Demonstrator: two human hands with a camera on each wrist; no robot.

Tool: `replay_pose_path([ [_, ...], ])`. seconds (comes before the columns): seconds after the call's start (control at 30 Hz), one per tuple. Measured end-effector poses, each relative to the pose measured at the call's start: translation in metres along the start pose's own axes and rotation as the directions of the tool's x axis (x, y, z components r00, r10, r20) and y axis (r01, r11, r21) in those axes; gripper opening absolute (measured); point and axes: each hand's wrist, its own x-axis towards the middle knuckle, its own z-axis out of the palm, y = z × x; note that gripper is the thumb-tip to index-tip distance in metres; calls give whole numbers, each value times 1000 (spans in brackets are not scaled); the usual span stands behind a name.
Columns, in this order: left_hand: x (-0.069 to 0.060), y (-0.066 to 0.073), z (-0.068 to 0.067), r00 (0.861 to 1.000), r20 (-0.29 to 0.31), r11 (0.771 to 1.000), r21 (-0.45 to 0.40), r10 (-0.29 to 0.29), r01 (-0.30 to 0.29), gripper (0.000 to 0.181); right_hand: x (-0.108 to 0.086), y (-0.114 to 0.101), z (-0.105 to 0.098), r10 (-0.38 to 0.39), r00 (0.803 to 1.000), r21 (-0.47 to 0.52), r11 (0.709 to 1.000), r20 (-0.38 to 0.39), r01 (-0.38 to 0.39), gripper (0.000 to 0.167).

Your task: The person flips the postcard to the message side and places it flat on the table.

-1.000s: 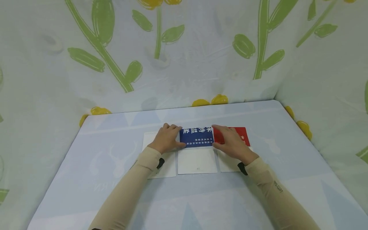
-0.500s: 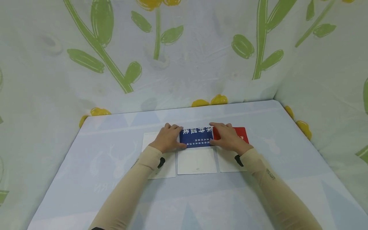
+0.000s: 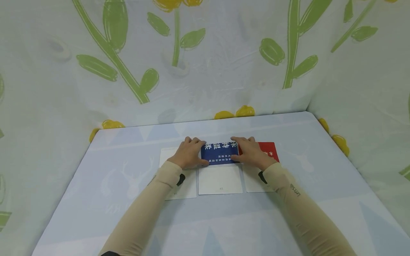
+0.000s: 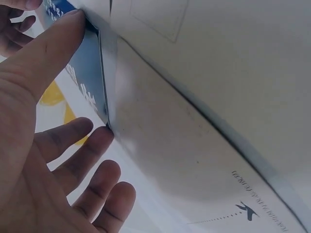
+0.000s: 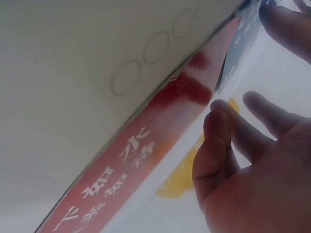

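Observation:
A blue card with white characters lies flat in the middle of the far row of cards. My left hand holds its left end, thumb at the near edge and fingers at the far corner; the left wrist view shows this blue card between them. My right hand spans the right part of the same card, thumb at the near edge, fingers by the far edge. A red card with white characters lies to the right, partly covered by that hand. White cards lie under and beside the left hand.
In the near row lie a middle white card, a left white card and a right white card, partly covered. All rest on a pale blue patterned table. Behind hangs a white curtain with green leaves and yellow flowers.
My right hand has slid a little left along the blue card, showing more of the red card. My left hand stays at the left end, and the near row of cards has not moved.

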Motion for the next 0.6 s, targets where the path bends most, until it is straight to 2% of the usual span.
replay_pose_path([
  [0.3, 6, 2, -2, 998, 53, 999, 46, -26, 24, 90, 2, 0, 0, -6, 1000, -11, 1000, 8, 6, 81],
  [0.6, 6, 1, -3, 998, 63, 999, 50, -7, 4, 90, 3, 0, 0, -40, 999, -14, 999, -35, 39, 78],
])
